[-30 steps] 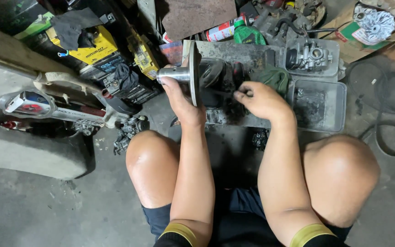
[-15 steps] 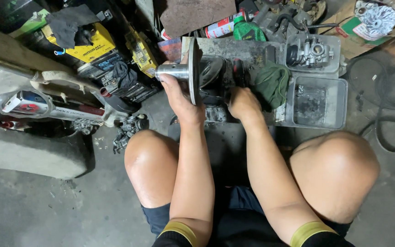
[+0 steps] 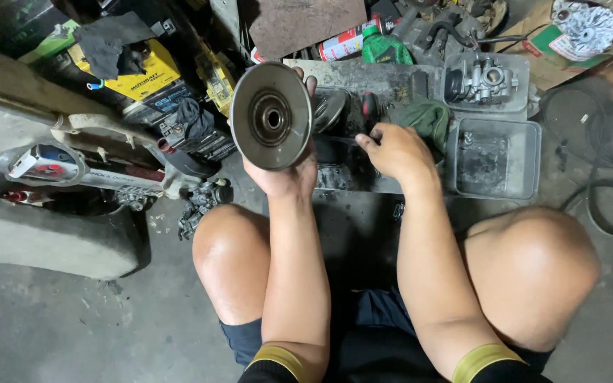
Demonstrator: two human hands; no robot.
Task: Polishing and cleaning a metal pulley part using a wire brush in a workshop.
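Now the grimy rectangular metal tray (image 3: 363, 74) lies on the concrete floor before the knees; at its right edge sit two clear plastic tubs (image 3: 494, 152); the left hand (image 3: 285, 174) grips the round grey metal pulley disc (image 3: 271, 115), lifted off the tray's left end, hub facing up; the right hand (image 3: 391, 149) is clenched on a thin tool over the tray's middle; judging by this, the disc is out, inspection underway, refitting remains.

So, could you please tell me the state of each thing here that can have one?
Metal disc: lifted, tilted on edge, face toward the camera.
Left hand: closed around the disc from behind.
Right hand: closed in a grip on a thin dark tool, resting over the tray.
Green rag: crumpled, lying beside the right hand.
Clear plastic tub: open, no lid.
Spray can: lying on its side.
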